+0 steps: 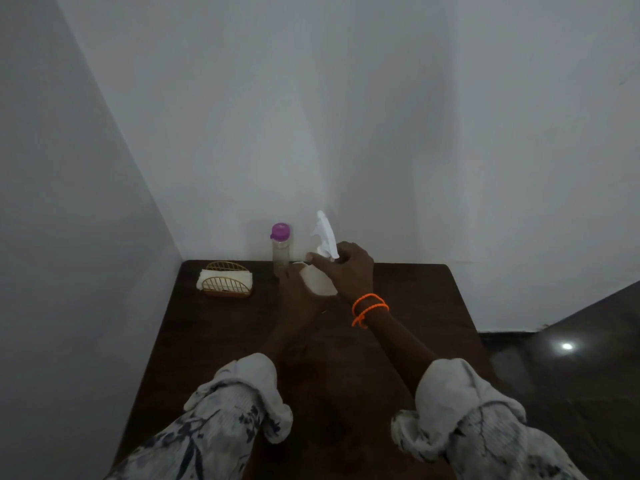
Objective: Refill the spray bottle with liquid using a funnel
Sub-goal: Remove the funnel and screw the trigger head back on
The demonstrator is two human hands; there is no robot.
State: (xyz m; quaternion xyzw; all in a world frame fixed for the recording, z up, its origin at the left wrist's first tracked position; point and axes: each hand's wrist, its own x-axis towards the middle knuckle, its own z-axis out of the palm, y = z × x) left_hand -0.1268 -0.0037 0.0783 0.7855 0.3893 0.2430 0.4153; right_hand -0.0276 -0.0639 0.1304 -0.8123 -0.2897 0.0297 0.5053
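2 bottles (282,249) (320,275), 1 napkin holder (227,285), 2 hands (294,292) (348,268), 2 orange bangles (369,308).

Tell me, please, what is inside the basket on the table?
The basket holds folded white napkins, which show between its two wire sides. Whatever lies beneath them is covered.

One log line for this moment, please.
left hand: holds spray bottle body | right hand: grips spray head | funnel: unseen

Looks like a plain room in a home: dark wooden desk (214,337) pushed into a corner of bare white walls (311,116), glossy dark floor (571,368), wicker napkin holder (227,284) and purple-capped bottle (281,249) at the back.
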